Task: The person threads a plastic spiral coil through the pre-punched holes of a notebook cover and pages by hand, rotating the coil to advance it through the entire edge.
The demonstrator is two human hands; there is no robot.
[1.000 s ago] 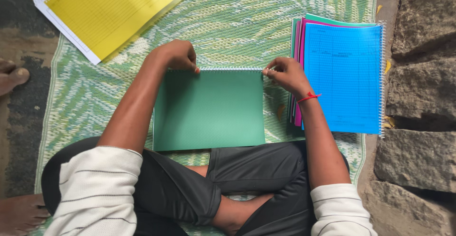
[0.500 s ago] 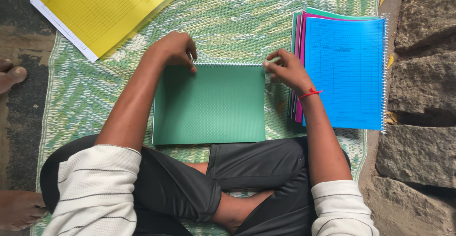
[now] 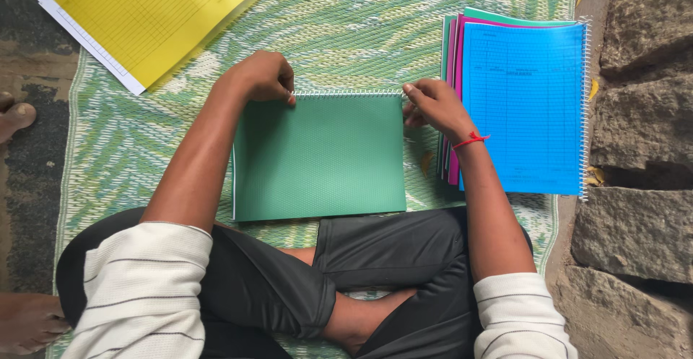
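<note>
Since the frame 1 second back, the right hand (image 3: 432,103) has slid in from the book's corner to the end of the wire spiral (image 3: 348,93), and the left hand (image 3: 263,76) has edged closer to the spiral's other end; the green spiral notebook (image 3: 320,157) has stayed put.

The green woven mat (image 3: 361,19) covers most of the ground, its leaf pattern running under everything. Along the right edge stand rough stone blocks (image 3: 642,149). The person sits cross-legged on the mat in dark trousers and pale striped sleeves. At the upper left lies a yellow ruled pad (image 3: 155,16), half off the mat. To the right rests a stack of spiral notebooks (image 3: 521,106), blue cover on top, with pink and teal edges showing beneath.

The green notebook lies flat and closed on the mat, just in front of the crossed legs, between the 2 hands, spiral at its far edge. The left hand is curled, fingertips pinching the spiral's left end. The right hand, a red thread at its wrist, pinches the right end, fingers bunched together.
</note>
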